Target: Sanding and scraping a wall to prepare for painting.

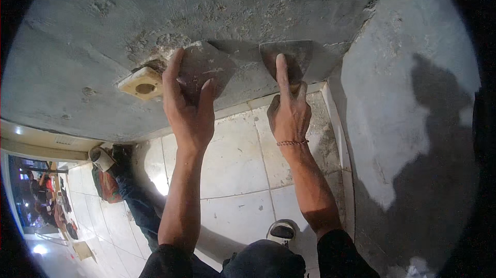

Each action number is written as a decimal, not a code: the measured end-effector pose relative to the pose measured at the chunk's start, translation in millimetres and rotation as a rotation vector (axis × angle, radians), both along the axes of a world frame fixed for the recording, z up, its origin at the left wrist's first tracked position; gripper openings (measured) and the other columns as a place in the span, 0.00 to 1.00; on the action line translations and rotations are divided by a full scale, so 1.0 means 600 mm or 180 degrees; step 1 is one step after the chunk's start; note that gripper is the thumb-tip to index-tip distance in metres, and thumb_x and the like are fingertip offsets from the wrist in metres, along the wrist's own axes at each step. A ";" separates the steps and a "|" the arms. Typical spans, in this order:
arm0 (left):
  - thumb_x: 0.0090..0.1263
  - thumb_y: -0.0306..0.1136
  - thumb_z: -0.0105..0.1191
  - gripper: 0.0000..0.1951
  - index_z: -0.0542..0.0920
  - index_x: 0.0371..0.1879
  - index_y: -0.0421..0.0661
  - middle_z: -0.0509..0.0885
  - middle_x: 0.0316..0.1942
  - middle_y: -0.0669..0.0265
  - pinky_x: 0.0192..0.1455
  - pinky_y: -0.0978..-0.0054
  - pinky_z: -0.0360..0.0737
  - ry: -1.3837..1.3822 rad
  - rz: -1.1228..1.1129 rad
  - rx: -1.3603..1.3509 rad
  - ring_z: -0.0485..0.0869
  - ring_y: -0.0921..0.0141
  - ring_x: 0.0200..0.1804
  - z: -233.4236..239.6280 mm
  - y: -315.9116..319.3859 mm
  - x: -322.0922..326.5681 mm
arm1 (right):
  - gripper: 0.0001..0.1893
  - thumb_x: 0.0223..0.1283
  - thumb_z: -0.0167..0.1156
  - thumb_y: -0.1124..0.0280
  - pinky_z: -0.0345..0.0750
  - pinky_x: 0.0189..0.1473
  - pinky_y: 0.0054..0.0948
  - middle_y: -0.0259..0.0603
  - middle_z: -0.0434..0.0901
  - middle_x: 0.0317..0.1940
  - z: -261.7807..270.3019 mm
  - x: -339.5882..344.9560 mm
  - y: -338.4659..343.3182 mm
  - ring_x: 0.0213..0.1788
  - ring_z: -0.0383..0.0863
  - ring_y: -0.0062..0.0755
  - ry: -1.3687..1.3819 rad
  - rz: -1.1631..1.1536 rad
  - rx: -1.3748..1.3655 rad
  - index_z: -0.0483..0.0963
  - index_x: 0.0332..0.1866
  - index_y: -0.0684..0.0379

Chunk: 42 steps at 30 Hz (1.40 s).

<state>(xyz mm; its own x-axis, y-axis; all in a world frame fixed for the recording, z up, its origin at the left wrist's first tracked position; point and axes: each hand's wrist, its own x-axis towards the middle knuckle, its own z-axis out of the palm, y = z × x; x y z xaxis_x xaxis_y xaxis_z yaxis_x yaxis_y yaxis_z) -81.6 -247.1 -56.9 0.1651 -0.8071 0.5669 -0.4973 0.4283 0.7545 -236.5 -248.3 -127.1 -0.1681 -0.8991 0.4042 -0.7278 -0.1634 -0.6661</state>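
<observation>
My left hand (190,111) grips a flat dark grey plate (207,68), thumb and fingers at its edges, with its upper edge close to the grey wall (240,3). To the right, my right hand (290,111) holds a putty knife (300,55). My index finger lies straight along its wide blade, and the far edge is at the wall surface; the handle is mostly hidden in my palm. Just left of my left hand, a cream socket fitting (141,84) with a round recess juts from the wall. Broken, rough plaster (166,41) surrounds its upper side.
A side wall (387,123) meets this wall at the right, bearing a shadow. Below are white floor tiles (232,154) with stains. A trousered leg (137,200), a pale cylindrical container (101,158) and a red-green cloth-like item (109,187) are at left, near a doorway (23,192).
</observation>
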 end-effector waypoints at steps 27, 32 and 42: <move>0.47 0.23 0.64 0.21 0.83 0.43 0.54 0.75 0.53 0.67 0.56 0.68 0.60 -0.2532 0.1154 -0.2201 0.66 0.64 0.55 -0.027 -0.063 0.017 | 0.46 0.42 0.57 0.87 0.80 0.33 0.39 0.60 0.72 0.46 0.047 0.027 -0.027 0.39 0.79 0.58 0.0058 -0.0128 -0.0857 0.53 0.69 0.37; 0.49 0.33 0.66 0.24 0.80 0.49 0.49 0.67 0.62 0.64 0.64 0.55 0.53 -0.2863 0.1425 -0.1693 0.60 0.57 0.65 -0.030 -0.048 0.010 | 0.46 0.43 0.56 0.86 0.80 0.35 0.41 0.61 0.71 0.48 0.077 0.019 -0.027 0.40 0.79 0.59 0.0038 0.0093 -0.0614 0.52 0.70 0.37; 0.51 0.41 0.65 0.47 0.51 0.66 0.33 0.41 0.69 0.39 0.68 0.42 0.40 -0.3303 0.0927 -0.0564 0.40 0.42 0.71 -0.051 -0.042 -0.001 | 0.46 0.45 0.55 0.85 0.78 0.41 0.42 0.62 0.71 0.48 0.075 0.026 -0.028 0.45 0.77 0.59 -0.0205 0.0053 -0.0726 0.48 0.71 0.38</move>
<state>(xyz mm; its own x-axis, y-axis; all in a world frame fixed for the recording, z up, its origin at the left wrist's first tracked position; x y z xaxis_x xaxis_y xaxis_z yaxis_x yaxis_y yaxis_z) -82.1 -272.0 -87.5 -0.2890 -0.7077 0.6447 -0.9557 0.2523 -0.1514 -220.7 -265.4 -82.2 -0.1860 -0.7886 0.5861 -0.6809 -0.3266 -0.6555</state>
